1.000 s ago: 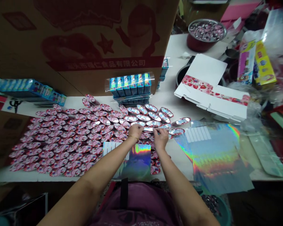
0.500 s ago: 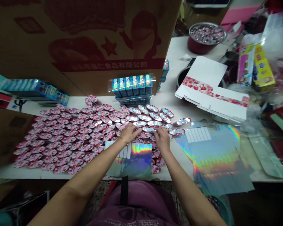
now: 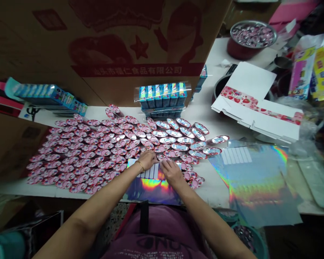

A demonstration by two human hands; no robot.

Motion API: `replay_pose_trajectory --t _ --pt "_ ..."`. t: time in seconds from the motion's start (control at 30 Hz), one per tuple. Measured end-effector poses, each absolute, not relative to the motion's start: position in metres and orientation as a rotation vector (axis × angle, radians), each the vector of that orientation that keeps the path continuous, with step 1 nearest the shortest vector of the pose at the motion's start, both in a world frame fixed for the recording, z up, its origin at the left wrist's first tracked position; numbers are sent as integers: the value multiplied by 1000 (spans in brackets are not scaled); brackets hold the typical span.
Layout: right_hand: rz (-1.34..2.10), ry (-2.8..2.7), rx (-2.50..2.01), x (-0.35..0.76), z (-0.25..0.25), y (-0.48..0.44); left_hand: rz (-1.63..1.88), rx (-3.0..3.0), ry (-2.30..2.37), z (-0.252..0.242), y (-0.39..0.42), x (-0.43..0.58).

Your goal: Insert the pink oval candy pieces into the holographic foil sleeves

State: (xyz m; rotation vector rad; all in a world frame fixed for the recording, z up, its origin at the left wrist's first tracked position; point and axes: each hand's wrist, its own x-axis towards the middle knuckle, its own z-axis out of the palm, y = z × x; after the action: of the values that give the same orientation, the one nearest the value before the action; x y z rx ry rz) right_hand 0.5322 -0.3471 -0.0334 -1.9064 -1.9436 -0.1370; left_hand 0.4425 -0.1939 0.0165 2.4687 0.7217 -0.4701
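A shiny rainbow sticker sheet [image 3: 151, 192] with white label strips lies at the table's front edge, in front of my body. Over its upper part, my left hand [image 3: 148, 160] has its fingers pinched together. Close beside it, my right hand [image 3: 172, 172] lies across the sheet's upper right, fingertips bent inward and almost meeting the left ones. Whatever is between the fingertips is too small to make out. Just beyond the hands stand many pink oval-topped containers [image 3: 89, 148] in tight rows. Those at the right carry silvery labels on top, such as the silver-topped container [image 3: 179, 147].
A large cardboard box [image 3: 105, 84] walls off the back. Blue wrapped packs [image 3: 162, 97] stand against it. To the right are more rainbow sheets [image 3: 259, 183], an unfolded white strawberry carton [image 3: 275, 122] and a bowl of small pieces [image 3: 252, 36]. A teal bucket [image 3: 259, 244] sits below.
Both hands have drawn back from the silver-topped containers onto the sticker sheet and come closer together. The whole view has shifted slightly.
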Motion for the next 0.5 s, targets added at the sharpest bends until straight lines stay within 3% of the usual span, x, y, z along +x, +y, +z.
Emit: replay_pose_trajectory --t 0.13,0.3,0.5 --pt "79 -1646 -1857 524 -10 -349 -418 2558 739 12 -192 438" --pt "580 -868 -1740 541 23 -350 -287 2694 664 10 -189 433" --pt "845 -359 -1578 571 16 -344 -31 2050 656 13 -192 450"
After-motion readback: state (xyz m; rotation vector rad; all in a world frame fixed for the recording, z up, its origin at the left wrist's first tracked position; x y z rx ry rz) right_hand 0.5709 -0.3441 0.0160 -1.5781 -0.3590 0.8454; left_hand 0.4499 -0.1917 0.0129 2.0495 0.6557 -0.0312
